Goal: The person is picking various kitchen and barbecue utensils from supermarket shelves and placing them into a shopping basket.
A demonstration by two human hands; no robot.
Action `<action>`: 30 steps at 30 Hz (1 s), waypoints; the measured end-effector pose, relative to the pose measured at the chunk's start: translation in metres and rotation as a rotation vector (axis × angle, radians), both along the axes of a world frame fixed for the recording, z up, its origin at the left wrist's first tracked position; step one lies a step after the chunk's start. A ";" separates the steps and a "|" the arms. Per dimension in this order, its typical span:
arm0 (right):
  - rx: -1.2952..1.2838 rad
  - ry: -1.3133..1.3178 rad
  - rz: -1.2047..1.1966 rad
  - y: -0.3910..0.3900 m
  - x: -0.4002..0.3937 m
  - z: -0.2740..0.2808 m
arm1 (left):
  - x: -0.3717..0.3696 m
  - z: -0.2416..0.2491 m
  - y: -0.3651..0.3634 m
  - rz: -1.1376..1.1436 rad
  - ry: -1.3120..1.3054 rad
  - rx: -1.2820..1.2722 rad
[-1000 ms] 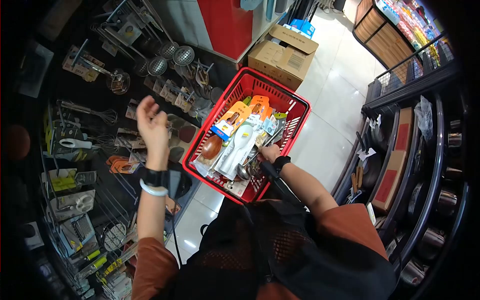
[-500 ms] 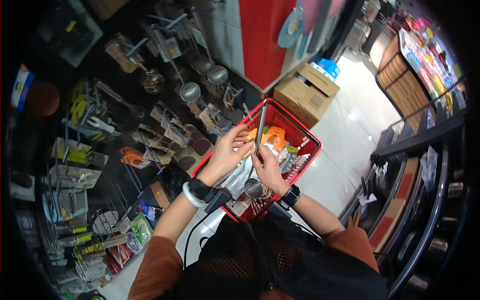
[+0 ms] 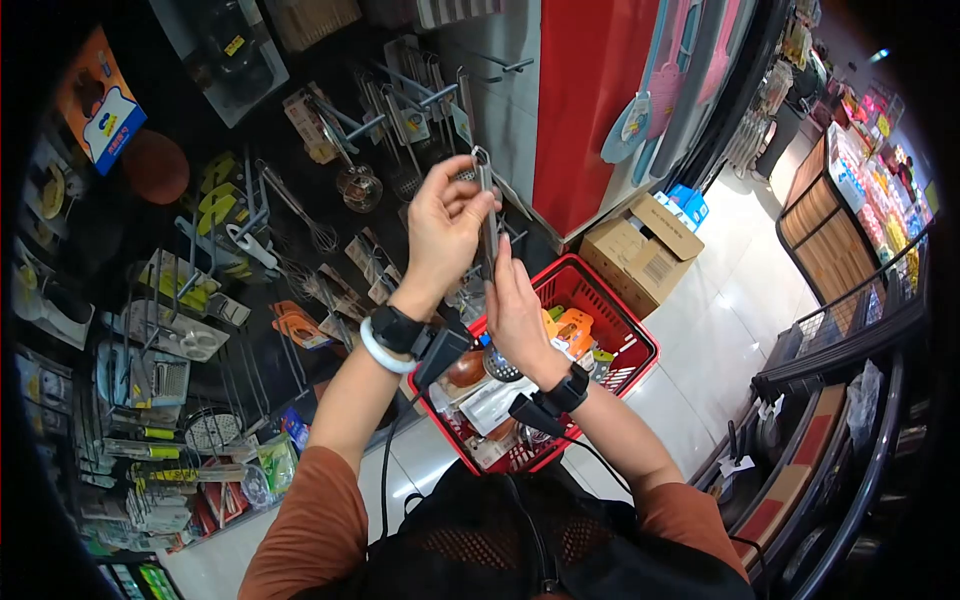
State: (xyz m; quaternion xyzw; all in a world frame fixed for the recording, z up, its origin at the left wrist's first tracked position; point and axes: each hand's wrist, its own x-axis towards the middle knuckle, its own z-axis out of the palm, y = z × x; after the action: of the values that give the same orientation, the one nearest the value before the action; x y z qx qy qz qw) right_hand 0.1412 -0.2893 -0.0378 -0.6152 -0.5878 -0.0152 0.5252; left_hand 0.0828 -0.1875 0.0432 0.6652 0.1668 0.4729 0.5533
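Observation:
A slotted ladle with a long metal handle [image 3: 488, 215] and a hanging loop at its top is upright between my hands. My left hand [image 3: 445, 225] pinches the upper handle between thumb and fingers. Lower down, my right hand [image 3: 518, 310] is closed around the handle, its fingers pointing up. The perforated bowl [image 3: 500, 365] shows below my right hand, over the basket. Beneath is a red shopping basket [image 3: 640, 335] holding orange-carded goods [image 3: 572, 330], clear-wrapped packs and other kitchen items.
On the left, a dark rack displays whisks [image 3: 300, 210], skimmers, graters [image 3: 160, 380] and other packaged utensils on hooks. A cardboard box [image 3: 640, 250] stands on the floor behind the basket, beside a red pillar [image 3: 580, 120]. Shelving with a dark rail [image 3: 850, 480] is at right.
Both hands have risen with the ladle, up and away from the basket toward the rack. My left hand has moved higher along the handle. The view has shifted, so the basket appears lower.

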 end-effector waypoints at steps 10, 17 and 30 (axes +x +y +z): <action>-0.056 -0.078 0.020 0.048 -0.003 0.031 | -0.007 0.029 0.054 0.091 -0.067 -0.028; -0.090 -0.050 0.009 0.063 -0.008 0.030 | -0.007 0.015 0.084 0.113 0.017 -0.083; -0.792 0.077 -0.327 -0.071 0.098 -0.162 | -0.002 -0.015 0.167 0.204 0.044 0.225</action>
State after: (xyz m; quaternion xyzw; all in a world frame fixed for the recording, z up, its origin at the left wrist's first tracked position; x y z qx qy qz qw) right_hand 0.2392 -0.3603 -0.1999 -0.8545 -0.4231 0.1514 0.2606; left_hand 0.0808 -0.0201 0.0282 0.7129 0.1912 0.5276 0.4205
